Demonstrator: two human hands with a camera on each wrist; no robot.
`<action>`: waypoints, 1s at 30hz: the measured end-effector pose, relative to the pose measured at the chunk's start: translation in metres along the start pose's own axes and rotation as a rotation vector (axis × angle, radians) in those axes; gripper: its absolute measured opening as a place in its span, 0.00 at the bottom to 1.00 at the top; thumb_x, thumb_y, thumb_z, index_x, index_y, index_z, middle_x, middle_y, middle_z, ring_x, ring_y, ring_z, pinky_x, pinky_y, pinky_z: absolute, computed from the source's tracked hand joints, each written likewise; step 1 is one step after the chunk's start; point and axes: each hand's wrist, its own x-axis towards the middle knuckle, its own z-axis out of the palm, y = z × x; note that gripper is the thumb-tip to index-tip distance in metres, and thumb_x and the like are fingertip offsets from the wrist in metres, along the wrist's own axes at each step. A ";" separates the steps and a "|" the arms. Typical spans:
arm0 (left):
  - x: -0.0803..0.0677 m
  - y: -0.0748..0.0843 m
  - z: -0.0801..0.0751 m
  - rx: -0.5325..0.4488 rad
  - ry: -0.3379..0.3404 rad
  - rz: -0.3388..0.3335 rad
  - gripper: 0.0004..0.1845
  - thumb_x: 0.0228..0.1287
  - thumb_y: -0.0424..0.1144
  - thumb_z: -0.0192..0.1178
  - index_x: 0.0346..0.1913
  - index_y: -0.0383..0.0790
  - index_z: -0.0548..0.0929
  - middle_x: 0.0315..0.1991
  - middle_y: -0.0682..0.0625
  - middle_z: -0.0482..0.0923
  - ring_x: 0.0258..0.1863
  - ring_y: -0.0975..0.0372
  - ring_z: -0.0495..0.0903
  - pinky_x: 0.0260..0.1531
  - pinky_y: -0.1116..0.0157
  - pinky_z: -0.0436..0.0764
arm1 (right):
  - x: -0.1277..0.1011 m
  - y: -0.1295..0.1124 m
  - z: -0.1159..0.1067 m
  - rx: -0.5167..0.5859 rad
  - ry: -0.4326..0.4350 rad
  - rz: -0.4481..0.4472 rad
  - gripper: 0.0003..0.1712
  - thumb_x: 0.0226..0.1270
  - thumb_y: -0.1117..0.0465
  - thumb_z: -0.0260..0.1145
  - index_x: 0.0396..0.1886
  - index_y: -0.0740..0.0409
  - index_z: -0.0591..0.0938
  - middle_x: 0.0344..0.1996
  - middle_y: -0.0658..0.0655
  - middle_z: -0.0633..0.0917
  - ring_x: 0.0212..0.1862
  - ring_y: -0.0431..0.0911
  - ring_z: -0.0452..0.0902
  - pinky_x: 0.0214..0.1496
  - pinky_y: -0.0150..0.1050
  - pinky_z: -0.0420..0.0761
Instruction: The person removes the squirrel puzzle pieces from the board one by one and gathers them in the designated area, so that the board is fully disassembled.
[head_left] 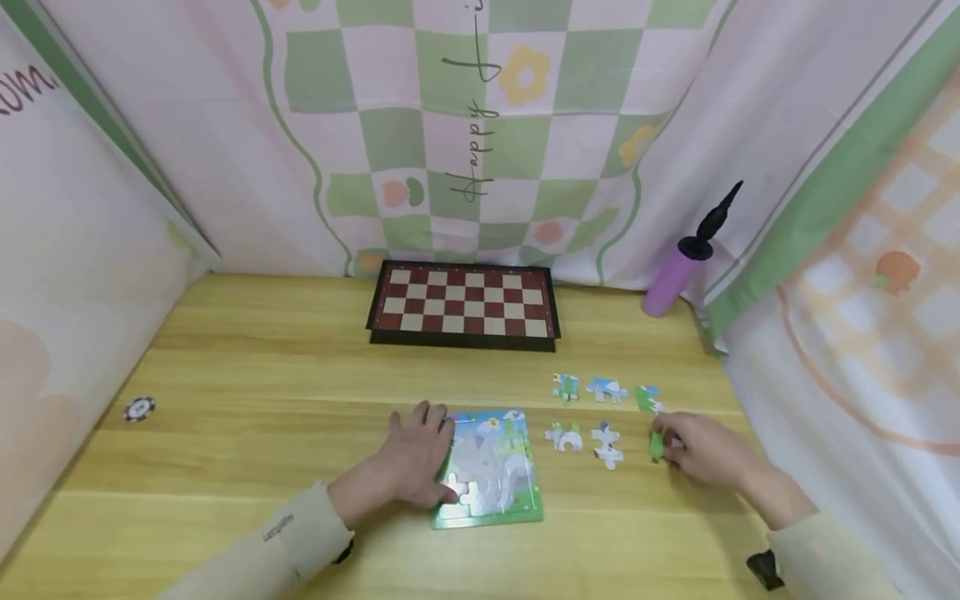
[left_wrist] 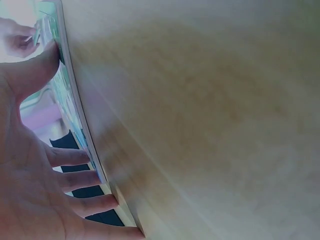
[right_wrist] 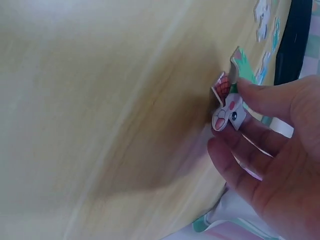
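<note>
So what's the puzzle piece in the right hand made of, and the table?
The puzzle piece in the right hand looks like stiff card or thin wood: smooth printed face, pale edge. The table seems wood or wood-look covering, softly shiny, with streaky grain.

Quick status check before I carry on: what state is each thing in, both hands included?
Left hand: fingers spread, at the left edge of the puzzle board
Right hand: pinching a puzzle piece
Puzzle board: flat; lower-left jigsaw outline, gap or fitted piece unclear
Loose pieces: unplaced, right of the puzzle board
Checkered board: flat, squares up
Purple pump: standing, black end up
Poker chip: lying flat
</note>
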 end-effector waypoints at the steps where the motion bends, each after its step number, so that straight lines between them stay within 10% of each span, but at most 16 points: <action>1: 0.000 0.000 0.000 0.001 0.000 0.000 0.59 0.53 0.73 0.69 0.77 0.37 0.64 0.79 0.38 0.60 0.79 0.38 0.60 0.69 0.27 0.68 | 0.000 0.000 0.002 -0.021 0.013 0.003 0.11 0.62 0.67 0.72 0.45 0.57 0.86 0.33 0.47 0.85 0.34 0.37 0.79 0.36 0.38 0.83; 9: 0.000 0.001 0.000 0.014 0.000 0.004 0.58 0.54 0.74 0.68 0.77 0.37 0.64 0.79 0.38 0.60 0.79 0.39 0.60 0.68 0.27 0.69 | -0.005 -0.006 0.011 -0.169 0.116 -0.024 0.18 0.54 0.67 0.78 0.46 0.60 0.85 0.37 0.54 0.85 0.39 0.50 0.85 0.45 0.54 0.89; 30: 0.002 0.000 0.003 0.007 -0.011 -0.011 0.59 0.55 0.73 0.67 0.79 0.37 0.61 0.81 0.39 0.58 0.81 0.40 0.58 0.70 0.27 0.67 | 0.005 -0.043 0.003 -0.289 0.266 -0.127 0.13 0.62 0.66 0.71 0.47 0.65 0.86 0.41 0.60 0.88 0.42 0.55 0.86 0.45 0.51 0.90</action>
